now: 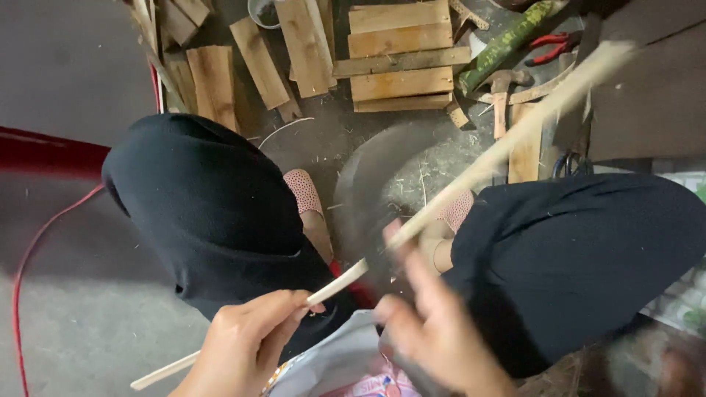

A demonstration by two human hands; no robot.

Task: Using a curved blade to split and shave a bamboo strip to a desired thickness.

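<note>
Low in the frame, left of centre, the left hand [246, 342] pinches a long pale bamboo strip [471, 176], fingers curled around it with the thumb on top, near the strip's lower end. From that grip the strip runs diagonally up to the upper right of the frame, where its far end is blurred; a short tail sticks out below the hand toward the lower left. Just right of the grip, at bottom centre, the right hand [437, 331] is smeared by motion. Its fingers look loosely spread and one fingertip lies against the strip around mid-frame, but whether it has hold of anything, cannot tell. Both knees in black trousers [213, 213] fill the left and right of the view, with feet in pink dotted slippers [305, 192] between them on a dusty concrete floor [81, 323]. Top centre: a scatter of cut wooden planks [401, 55]. Beside them, upper right, a green bamboo section [507, 43], red-handled pliers [551, 45] and a hammer [501, 92]. A thin red cable [33, 254] curves down the left edge.
</note>
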